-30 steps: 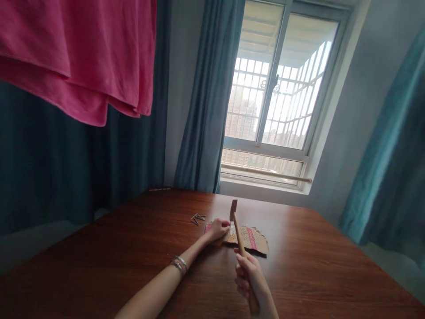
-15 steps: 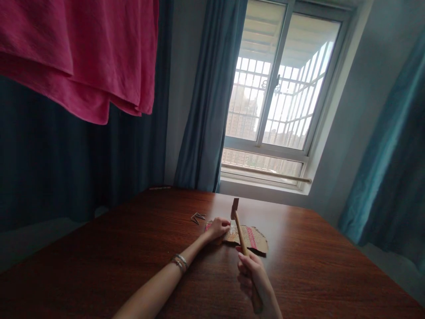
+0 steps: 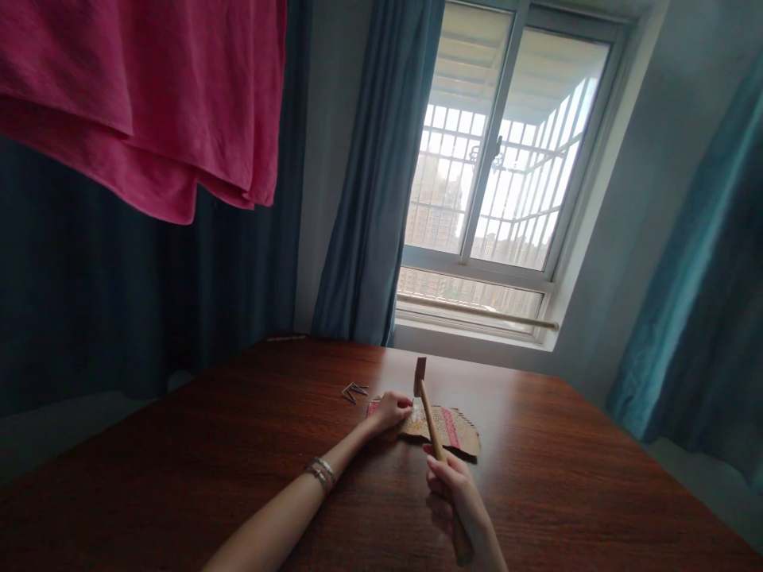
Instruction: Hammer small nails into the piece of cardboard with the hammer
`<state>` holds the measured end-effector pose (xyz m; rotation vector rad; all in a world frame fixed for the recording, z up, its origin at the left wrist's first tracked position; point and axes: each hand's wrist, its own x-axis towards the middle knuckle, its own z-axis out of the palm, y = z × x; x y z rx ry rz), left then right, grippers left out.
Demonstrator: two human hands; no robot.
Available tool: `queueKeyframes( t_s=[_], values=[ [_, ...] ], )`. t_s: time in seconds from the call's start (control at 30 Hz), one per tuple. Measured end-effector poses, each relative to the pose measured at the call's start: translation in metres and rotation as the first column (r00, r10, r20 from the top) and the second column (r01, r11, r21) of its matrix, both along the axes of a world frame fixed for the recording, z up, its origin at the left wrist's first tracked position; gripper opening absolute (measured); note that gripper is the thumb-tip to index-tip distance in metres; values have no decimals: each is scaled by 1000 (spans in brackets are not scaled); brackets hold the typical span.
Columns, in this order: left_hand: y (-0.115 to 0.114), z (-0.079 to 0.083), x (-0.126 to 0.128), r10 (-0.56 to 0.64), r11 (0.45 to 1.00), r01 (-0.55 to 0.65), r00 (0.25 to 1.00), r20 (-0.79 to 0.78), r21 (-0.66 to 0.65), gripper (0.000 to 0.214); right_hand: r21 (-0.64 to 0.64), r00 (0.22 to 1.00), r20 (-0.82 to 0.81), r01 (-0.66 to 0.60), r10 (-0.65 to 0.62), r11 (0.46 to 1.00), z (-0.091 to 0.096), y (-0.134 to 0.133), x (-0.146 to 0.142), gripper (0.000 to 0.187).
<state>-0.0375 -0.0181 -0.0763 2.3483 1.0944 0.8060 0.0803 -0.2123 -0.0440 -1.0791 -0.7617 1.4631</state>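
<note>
My right hand (image 3: 453,491) is wrapped around the wooden handle of a hammer (image 3: 433,425), which tilts up and away from me. Its dark head is raised at the far end, just above my left fingertips. On a piece of brown cardboard (image 3: 458,435) with a pink stripe, my left hand (image 3: 393,411) rests at the left side. Thumb and finger are pinched there on what looks like a thin upright nail, mostly hidden by the fingers and very small.
Several loose nails (image 3: 355,391) lie on the brown wooden table (image 3: 238,461), beyond and left of my left hand. A pink cloth (image 3: 196,103) hangs at upper left. Blue curtains (image 3: 369,199) and a barred window (image 3: 506,175) stand behind the table.
The hammer head sits very slightly further left, near the left fingertips. Both hands keep their grips and the cardboard stays in place.
</note>
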Motion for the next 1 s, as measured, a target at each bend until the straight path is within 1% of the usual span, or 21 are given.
queueKeyframes(
  t_s=[0.1,0.2,0.3,0.4,0.5,0.67,0.83,1.0],
  values=[
    [1,-2,1,1,1000,-1,1000,0,2,26,3,1000,-4,8,-8,1000,-3,1,1,68],
    [0,-1,2,15,1000,-15,1000,2,-13,25,-7,1000,14,-23,23,1000,0,-2,-1,66],
    [-2,1,2,16,1000,-16,1000,4,-22,25,23,1000,-9,-24,24,999,5,-6,-4,60],
    [-2,2,1,12,1000,-12,1000,-10,-18,25,30,999,-15,-29,30,999,5,-7,-5,61],
    [0,0,2,15,1000,-16,1000,-12,-19,26,14,999,-1,-33,33,999,4,-7,-3,64],
    [5,-6,3,22,999,-21,999,37,-31,26,27,999,-16,-46,46,999,6,-10,0,61],
    [6,-7,2,63,997,-61,997,51,-50,30,33,999,-24,-26,27,999,10,-8,-1,64],
    [5,-3,0,23,998,-19,997,71,-55,29,35,1000,-20,-18,18,999,16,-10,0,58]
  ],
)
